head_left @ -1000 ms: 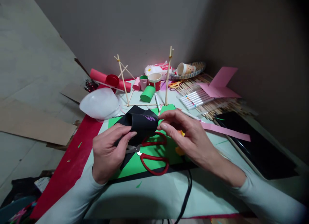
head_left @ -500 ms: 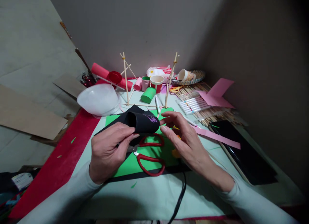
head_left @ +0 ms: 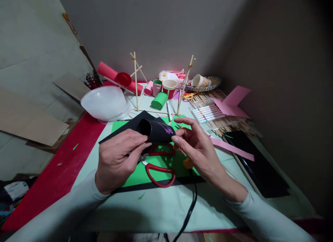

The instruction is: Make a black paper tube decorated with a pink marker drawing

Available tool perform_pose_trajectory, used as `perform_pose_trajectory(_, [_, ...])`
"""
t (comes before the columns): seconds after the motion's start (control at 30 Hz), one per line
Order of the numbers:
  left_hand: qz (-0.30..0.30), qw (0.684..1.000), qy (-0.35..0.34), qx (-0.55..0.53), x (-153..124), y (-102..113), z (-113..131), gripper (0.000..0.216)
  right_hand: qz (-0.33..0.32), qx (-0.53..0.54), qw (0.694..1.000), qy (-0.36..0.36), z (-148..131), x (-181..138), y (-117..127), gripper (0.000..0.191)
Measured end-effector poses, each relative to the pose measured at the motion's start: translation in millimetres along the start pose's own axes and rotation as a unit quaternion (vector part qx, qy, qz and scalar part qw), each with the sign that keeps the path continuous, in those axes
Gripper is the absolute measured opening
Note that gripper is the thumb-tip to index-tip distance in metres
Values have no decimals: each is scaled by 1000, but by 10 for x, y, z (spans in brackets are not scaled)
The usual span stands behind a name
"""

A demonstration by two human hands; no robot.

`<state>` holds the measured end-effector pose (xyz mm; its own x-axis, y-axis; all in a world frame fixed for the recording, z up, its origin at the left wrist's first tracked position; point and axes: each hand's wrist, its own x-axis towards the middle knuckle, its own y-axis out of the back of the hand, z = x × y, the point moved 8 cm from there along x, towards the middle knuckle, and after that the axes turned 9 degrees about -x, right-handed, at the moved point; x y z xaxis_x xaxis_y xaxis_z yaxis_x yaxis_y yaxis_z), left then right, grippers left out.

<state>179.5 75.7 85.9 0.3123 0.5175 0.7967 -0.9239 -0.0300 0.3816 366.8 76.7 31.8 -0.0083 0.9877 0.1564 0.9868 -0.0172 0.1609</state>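
Over the middle of the table, my left hand (head_left: 118, 160) pinches the near left edge of a rolled black paper tube (head_left: 158, 132) between thumb and fingers. The tube lies sideways with its open end to the left, and purple marks show on its right part. At its right end, my right hand (head_left: 196, 143) takes the edge between thumb and a bent finger, the index finger held apart above. Just beneath are scissors with red handles (head_left: 161, 185), their blades partly hidden by my left hand. They rest on green paper (head_left: 134, 179) and black sheets (head_left: 143, 116).
A stick frame (head_left: 135, 82) stands behind the hands, with a green paper roll (head_left: 159, 100) and a red paper cup (head_left: 170, 89). A translucent bowl (head_left: 104, 103) is at left. Markers (head_left: 208, 113), a pink strip (head_left: 232, 148) and a black flat slab (head_left: 257, 165) lie at right.
My right thumb and finger have closed in on the tube's right end. The tube has shifted slightly right and turned a little. The view has moved slightly.
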Motion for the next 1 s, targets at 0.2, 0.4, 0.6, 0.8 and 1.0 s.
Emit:
perform_pose_trajectory(0.2, [-3, 999, 43, -6, 13, 10, -34, 14, -18, 40, 999, -21, 34, 5, -21, 45])
perform_pose_trajectory(0.4, [13, 998, 55, 19, 23, 40, -67, 11, -6, 38, 999, -12, 40, 8, -17, 58])
perform_pose_trajectory(0.6, [33, 986, 161, -29, -30, 93, -213, 12, -9, 51, 999, 6, 1, 13, -41, 66])
perform_pose_trajectory(0.8, [30, 953, 293, -75, -161, 100, -452, 12, -32, 95, 995, 26, -35, 5, -98, 70])
perform_pose_trajectory(1.0, [-14, 935, 336, -116, -183, -4, -456, 23, -10, 56, 997, 57, -64, -14, -62, 68])
